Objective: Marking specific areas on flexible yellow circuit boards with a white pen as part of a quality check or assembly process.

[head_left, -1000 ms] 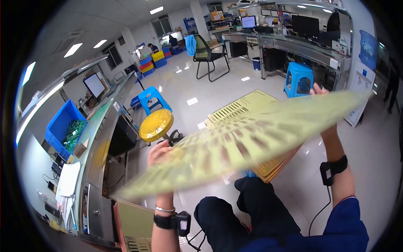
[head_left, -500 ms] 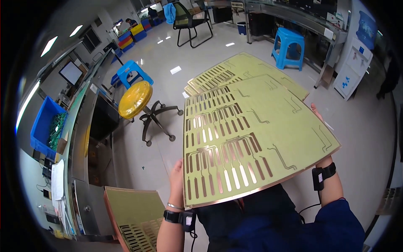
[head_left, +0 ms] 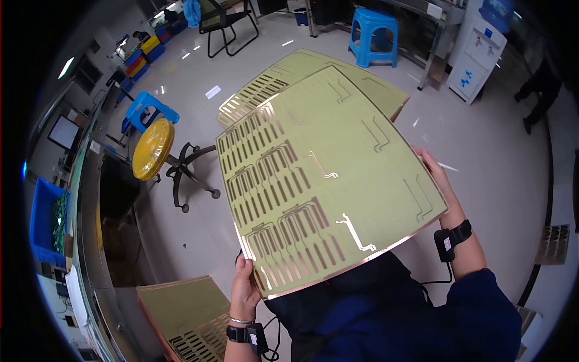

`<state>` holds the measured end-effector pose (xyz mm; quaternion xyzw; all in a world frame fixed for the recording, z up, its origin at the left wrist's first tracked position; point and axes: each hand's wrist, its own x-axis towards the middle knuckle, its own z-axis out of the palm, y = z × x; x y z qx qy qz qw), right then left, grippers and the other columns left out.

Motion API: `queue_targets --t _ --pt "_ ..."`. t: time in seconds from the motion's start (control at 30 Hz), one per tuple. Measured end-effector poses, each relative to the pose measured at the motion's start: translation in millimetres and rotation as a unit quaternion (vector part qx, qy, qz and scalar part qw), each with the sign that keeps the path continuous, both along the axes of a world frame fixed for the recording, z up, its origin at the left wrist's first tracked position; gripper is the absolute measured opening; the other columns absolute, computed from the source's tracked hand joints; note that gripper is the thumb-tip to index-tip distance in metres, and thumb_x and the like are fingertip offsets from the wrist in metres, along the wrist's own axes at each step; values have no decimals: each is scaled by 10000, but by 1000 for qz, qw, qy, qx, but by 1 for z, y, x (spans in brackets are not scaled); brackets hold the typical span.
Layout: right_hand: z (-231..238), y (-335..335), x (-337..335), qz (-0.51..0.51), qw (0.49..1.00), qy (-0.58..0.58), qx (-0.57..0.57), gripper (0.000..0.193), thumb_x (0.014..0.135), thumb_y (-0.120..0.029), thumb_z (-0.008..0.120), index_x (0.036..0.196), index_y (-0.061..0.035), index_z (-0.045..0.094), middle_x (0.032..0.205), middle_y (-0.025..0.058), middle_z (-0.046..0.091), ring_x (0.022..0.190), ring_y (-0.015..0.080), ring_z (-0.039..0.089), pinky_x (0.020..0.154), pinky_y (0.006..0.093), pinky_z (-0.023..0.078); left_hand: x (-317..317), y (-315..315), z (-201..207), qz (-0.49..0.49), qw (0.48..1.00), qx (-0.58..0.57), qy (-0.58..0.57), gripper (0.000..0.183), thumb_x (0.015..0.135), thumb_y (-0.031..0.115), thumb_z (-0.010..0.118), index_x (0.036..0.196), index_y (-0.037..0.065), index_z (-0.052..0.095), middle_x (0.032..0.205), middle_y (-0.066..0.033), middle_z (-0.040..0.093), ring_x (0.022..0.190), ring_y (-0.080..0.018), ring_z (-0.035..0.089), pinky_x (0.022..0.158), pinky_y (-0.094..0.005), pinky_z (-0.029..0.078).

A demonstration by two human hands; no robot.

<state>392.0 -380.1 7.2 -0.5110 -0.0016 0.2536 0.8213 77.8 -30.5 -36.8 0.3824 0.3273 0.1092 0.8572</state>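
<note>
My two hands hold a large pale green circuit board panel (head_left: 356, 181) with copper strips and thin copper traces. The left hand (head_left: 244, 282) grips its near left edge, thumb on the upper face. On the right edge, my right hand (head_left: 437, 175) is closed, with part of the fingers hidden below the board. A thin white stick-like shape (head_left: 447, 167) shows beside the right fingers; I cannot tell whether it is held. Just beyond lies a stack of similar panels (head_left: 368, 87), partly covered by the held one. More panels (head_left: 181, 308) stand at the lower left, near my left forearm.
A yellow round stool (head_left: 152, 149) on a wheeled base and a blue plastic stool (head_left: 151, 110) stand at the left. Along the left runs a workbench with a blue bin (head_left: 45, 220). Farther off are another blue stool (head_left: 374, 37), a chair (head_left: 226, 24) and a water dispenser (head_left: 476, 57). A person's legs (head_left: 537, 93) show at the right.
The held panel has turned and shifted to the left in view, overlapping the stack differently. My left thumb now shows over its edge. The whole room has shifted left and up in view.
</note>
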Motion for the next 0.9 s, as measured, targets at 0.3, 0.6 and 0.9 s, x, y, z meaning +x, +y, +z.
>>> queue_targets --t 0.3,0.6,0.9 --pt "-2 2 -14 30 998 -54 -11 353 953 -186 489 1231 32 501 1115 107 605 970 133 604 823 239 503 5 3 -15 25 997 74 22 259 977 150 395 1200 26 441 1142 -115 569 1009 -205 584 902 -355 476" --pt "-29 2 -8 -16 997 -66 -24 320 966 -140 457 1256 -5 471 1141 137 591 1019 170 599 858 276 496 26 16 -8 47 990 130 13 220 966 136 421 1135 12 485 1100 -95 598 998 -180 585 883 -318 462" --pt "-2 -3 -54 27 810 -511 -287 255 926 -170 501 1077 2 613 993 150 635 884 248 612 800 350 490 27 28 -15 47 979 192 46 216 965 149 440 1113 9 510 1054 -74 600 939 -155 571 856 -305 453"
